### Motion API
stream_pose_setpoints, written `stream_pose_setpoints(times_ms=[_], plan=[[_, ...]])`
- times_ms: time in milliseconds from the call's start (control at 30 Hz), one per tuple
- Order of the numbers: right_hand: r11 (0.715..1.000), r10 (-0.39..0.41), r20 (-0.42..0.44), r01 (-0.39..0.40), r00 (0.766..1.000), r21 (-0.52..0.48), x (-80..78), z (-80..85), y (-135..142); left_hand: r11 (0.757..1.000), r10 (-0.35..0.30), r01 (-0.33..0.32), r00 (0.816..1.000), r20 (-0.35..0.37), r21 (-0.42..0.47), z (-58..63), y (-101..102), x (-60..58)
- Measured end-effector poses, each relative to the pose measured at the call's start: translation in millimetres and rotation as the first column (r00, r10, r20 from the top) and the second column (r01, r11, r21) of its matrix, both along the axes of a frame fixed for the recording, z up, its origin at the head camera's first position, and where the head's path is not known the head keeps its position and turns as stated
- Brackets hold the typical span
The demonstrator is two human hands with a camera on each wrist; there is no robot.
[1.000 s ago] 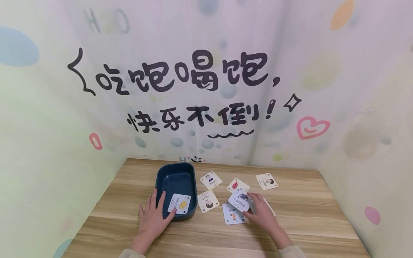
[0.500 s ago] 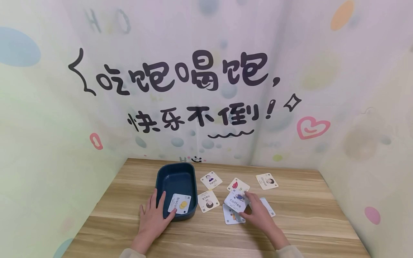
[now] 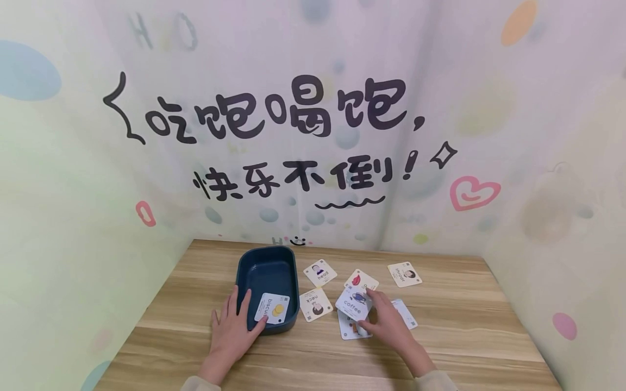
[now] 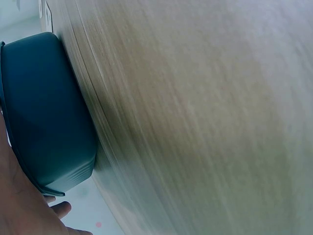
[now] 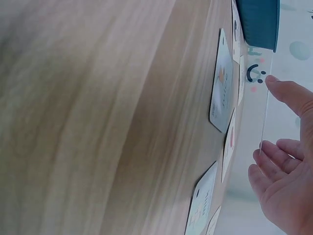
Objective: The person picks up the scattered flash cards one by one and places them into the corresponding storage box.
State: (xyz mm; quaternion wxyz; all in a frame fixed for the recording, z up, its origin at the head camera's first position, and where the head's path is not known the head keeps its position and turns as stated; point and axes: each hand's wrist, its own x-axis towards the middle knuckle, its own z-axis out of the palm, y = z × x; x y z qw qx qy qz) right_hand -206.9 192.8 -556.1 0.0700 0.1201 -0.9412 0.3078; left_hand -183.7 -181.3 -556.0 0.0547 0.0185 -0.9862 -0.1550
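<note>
My right hand (image 3: 393,323) pinches the coffee card (image 3: 354,301) by its edge, thumb on one side and fingers on the other. In the right wrist view the card shows edge-on as a thin line, raised off the table. It overlaps the juice card (image 3: 354,329) and the lips card (image 3: 361,278) in the head view. My left hand (image 3: 232,326) rests with spread fingers on the near left corner of the dark blue tray (image 3: 295,282), its thumb over the front rim. A biscuit card (image 3: 274,309) lies inside the tray's near end.
Between tray and right hand lie a head card (image 3: 320,273) and a neck card (image 3: 315,305). A throat card (image 3: 405,275) is at the back right. Another card (image 3: 405,314) sits partly behind the right hand, reading milk in the right wrist view. A printed wall stands behind the table.
My right hand has moved slightly left with the coffee card, uncovering more of the card to its right. The left hand and tray have stayed still.
</note>
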Motion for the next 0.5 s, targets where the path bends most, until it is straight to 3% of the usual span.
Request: stream_pose_setpoints(times_ms=[500], plan=[[1.000,0.029,-0.012,-0.029,1.000,-0.013,-4.7,9.0,-10.3,1.000,0.003,-0.003,1.000,-0.003,-0.007,0.8,0.2,-0.2]])
